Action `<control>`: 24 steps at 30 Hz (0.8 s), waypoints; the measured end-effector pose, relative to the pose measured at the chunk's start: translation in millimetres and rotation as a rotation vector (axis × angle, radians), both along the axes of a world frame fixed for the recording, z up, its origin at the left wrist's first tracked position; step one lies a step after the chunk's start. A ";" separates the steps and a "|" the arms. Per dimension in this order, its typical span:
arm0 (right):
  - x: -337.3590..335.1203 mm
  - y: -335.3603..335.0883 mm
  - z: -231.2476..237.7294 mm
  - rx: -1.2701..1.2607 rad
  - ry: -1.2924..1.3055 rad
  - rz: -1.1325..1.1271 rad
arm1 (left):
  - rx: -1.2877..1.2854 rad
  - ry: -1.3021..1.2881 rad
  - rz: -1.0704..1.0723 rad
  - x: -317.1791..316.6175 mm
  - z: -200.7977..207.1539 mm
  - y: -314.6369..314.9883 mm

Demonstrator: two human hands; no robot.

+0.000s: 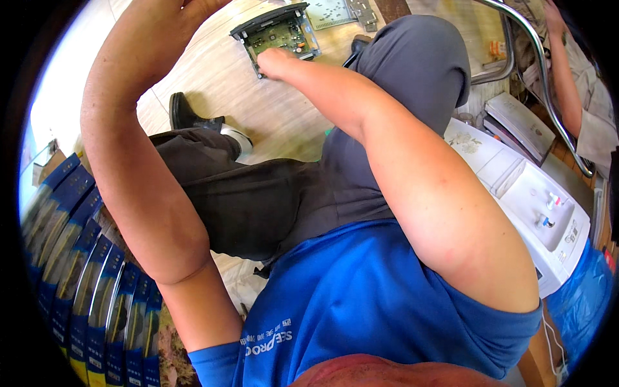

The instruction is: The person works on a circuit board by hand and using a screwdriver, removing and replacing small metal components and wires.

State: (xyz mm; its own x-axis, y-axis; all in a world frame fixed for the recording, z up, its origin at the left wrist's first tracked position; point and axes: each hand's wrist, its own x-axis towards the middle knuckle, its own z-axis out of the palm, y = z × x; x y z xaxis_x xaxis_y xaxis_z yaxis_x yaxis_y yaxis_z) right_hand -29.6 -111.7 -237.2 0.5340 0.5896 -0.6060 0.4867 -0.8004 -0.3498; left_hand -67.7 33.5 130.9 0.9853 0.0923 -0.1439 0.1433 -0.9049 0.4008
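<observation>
The open electronic unit (pixel 284 40) lies on the pale wood-look floor (pixel 284 122), slightly turned, with a long black panel (pixel 271 20) along its far edge. Inside its open frame a green circuit board (pixel 278 41) faces up, dotted with small components, an orange one (pixel 301 45) toward the right. Its near edge is partly hidden.

This looks like a small repair shop: an opened electronic unit (pixel 291 37) with a bare circuit board lies on the pale floor (pixel 284 122), near a flat metal plate (pixel 330 13). A row of matching blue packs (pixel 80 277) along the left suggests goods for sale, though the bent rim makes their contents hard to tell. A white water dispenser (pixel 560 222) and a metal-framed chair (pixel 536 51) give it a lived-in, customer-facing look.
</observation>
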 end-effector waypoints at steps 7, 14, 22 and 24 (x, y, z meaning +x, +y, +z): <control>7.9 -9.1 7.2 -0.121 -0.002 0.043 | 0.076 -0.040 -0.002 -6.9 2.9 -7.7; 24.6 -39.5 -6.7 -0.241 0.011 -0.090 | 0.009 0.077 0.059 0.1 10.7 -8.1; 78.8 -58.5 -63.3 -0.188 -0.177 -0.145 | -0.072 0.019 -0.017 -7.4 -2.8 18.0; 87.7 -52.4 -66.1 -0.184 -0.138 -0.224 | -0.088 0.083 0.020 -4.5 -1.0 21.1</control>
